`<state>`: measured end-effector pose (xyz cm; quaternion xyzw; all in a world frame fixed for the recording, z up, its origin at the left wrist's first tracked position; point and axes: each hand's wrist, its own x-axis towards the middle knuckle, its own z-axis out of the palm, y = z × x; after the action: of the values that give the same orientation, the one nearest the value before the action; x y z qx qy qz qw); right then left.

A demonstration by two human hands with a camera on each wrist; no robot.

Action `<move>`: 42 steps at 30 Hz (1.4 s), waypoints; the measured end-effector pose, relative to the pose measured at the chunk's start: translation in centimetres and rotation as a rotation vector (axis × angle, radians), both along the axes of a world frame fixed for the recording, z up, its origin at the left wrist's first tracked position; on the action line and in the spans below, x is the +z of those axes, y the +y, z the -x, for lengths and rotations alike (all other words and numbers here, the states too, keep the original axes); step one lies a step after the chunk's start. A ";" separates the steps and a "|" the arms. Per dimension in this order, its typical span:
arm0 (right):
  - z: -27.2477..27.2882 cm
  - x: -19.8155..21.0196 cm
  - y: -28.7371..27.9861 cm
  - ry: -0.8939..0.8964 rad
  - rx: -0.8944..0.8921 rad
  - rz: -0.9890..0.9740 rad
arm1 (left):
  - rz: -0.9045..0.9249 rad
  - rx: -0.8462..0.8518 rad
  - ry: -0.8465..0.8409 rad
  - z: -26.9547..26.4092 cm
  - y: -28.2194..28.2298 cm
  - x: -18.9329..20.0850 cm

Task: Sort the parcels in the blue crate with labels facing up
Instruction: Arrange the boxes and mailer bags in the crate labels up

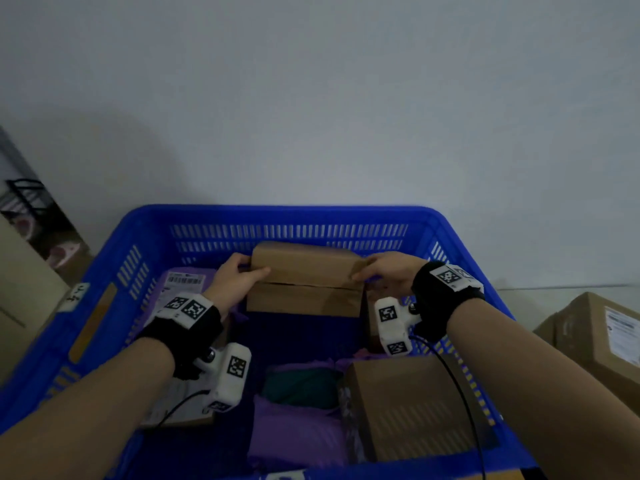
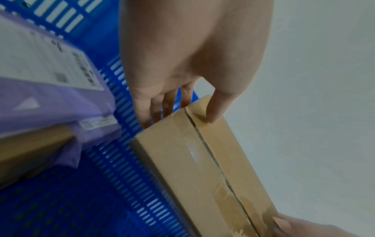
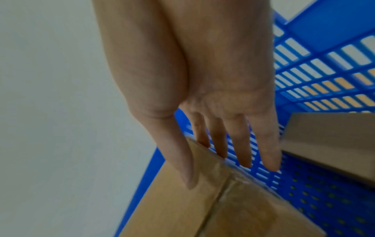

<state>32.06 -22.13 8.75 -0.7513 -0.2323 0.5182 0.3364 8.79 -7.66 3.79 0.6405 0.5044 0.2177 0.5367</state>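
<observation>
A brown cardboard box (image 1: 304, 282) is held at the far side of the blue crate (image 1: 104, 258), tilted, with its taped seam toward me and no label showing. My left hand (image 1: 249, 270) pinches its left end, thumb on top and fingers behind; in the left wrist view this hand (image 2: 180, 118) grips the box (image 2: 202, 160). My right hand (image 1: 363, 271) pinches the right end the same way. In the right wrist view that hand (image 3: 217, 173) has its thumb on the box (image 3: 192, 208).
A purple mailer (image 1: 183, 285) lies label up at the crate's left. Purple bags (image 1: 294, 427) sit at the near middle, another brown box (image 1: 415, 403) at the near right. A flat labelled parcel (image 1: 180, 403) lies under my left wrist. A cardboard box (image 1: 602, 341) stands outside, right.
</observation>
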 end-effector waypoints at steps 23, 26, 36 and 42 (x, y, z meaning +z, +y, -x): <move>3.3 3.2 -2.0 -0.145 -0.127 -0.594 | 0.038 -0.025 -0.334 3.0 -2.8 9.6; 3.1 1.9 -1.3 -0.131 -0.177 -0.531 | 0.072 -0.071 -0.291 3.1 -2.4 7.7; 0.7 -3.0 1.1 -0.048 -0.117 -0.233 | 0.124 -0.026 -0.067 1.6 -0.6 0.0; -1.4 -6.4 3.5 -0.011 -0.024 0.034 | 0.183 -0.212 0.078 1.1 -0.8 -3.5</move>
<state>33.46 -18.60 2.35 -0.7625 -0.2161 0.5138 0.3284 7.73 -8.42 0.28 0.6466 0.4721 0.0876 0.5927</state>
